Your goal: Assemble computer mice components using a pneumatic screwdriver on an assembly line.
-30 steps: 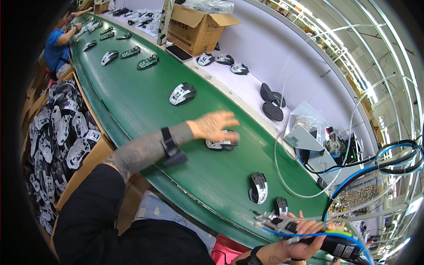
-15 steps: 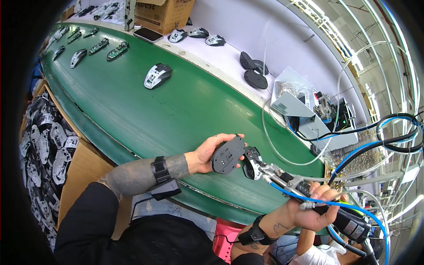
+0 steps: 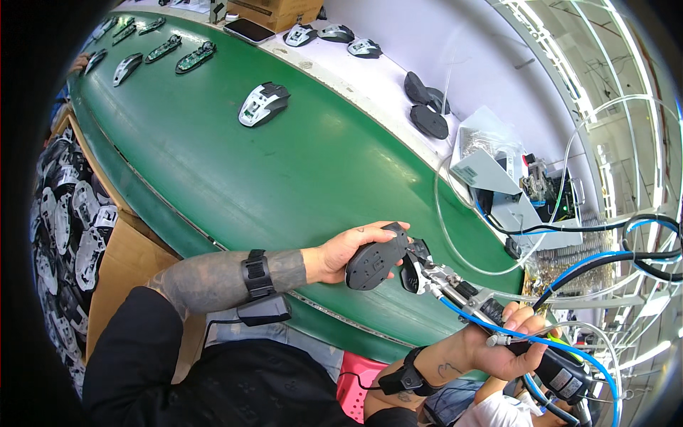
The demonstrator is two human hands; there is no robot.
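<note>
My left hand (image 3: 341, 255) is closed round a dark computer mouse base (image 3: 373, 265), its flat underside turned up, over the green belt (image 3: 306, 185). My right hand (image 3: 509, 349) grips a black power screwdriver (image 3: 555, 373) with blue and clear hoses. Its metal nose (image 3: 437, 277) points left, close by the mouse base. Beside that nose is a black-and-white mouse shell (image 3: 412, 274); whether the nose touches it I cannot tell. A single white-and-black mouse body (image 3: 263, 104) lies farther off on the belt.
Green circuit boards (image 3: 196, 58) lie at the belt's far left. Several mouse shells (image 3: 299, 35), a phone (image 3: 249, 30) and black covers (image 3: 429, 122) sit on the ledge. A screw feeder (image 3: 541, 192) stands right; a carton of shells (image 3: 128, 285) is at left.
The view has shifted, so the belt things sit higher and farther right. The mouse base in my left hand has tilted. My right hand keeps hold of the screwdriver.
</note>
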